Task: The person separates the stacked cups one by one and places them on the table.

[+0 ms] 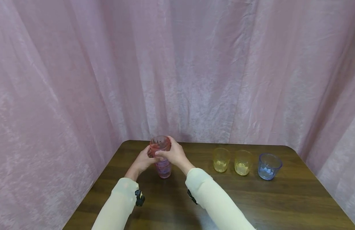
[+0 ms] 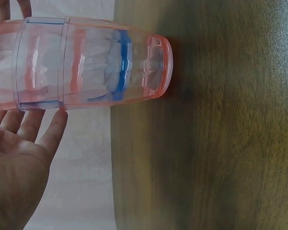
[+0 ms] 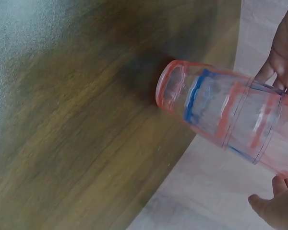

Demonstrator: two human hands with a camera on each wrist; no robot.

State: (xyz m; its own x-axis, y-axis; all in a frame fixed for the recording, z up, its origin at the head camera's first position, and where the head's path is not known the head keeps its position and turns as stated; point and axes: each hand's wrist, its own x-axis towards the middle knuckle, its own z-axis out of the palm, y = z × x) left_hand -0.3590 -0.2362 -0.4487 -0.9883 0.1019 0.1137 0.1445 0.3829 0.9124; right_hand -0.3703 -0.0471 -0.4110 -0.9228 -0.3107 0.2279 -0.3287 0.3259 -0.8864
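Observation:
A stack of nested clear plastic cups [image 1: 163,172], tinted pink and blue, stands upright on the left part of the table. The lowest cup [image 2: 158,67] is pink, with a blue band showing inside it, and a pink cup [image 1: 160,141] tops the stack. My left hand [image 1: 142,162] grips the stack from the left, its thumb across the front. On the opposite side, my right hand [image 1: 175,154] holds the top pink cup, thumb in front and fingers round the far side. In the left wrist view, left fingertips [image 2: 57,124] touch the stack near a rim.
Two yellow cups [image 1: 221,161] [image 1: 243,164] and a blue cup [image 1: 268,167] stand upright in a row on the right of the brown wooden table [image 1: 223,195]. Pink curtains [image 1: 206,80] hang behind the table's far edge and along both sides.

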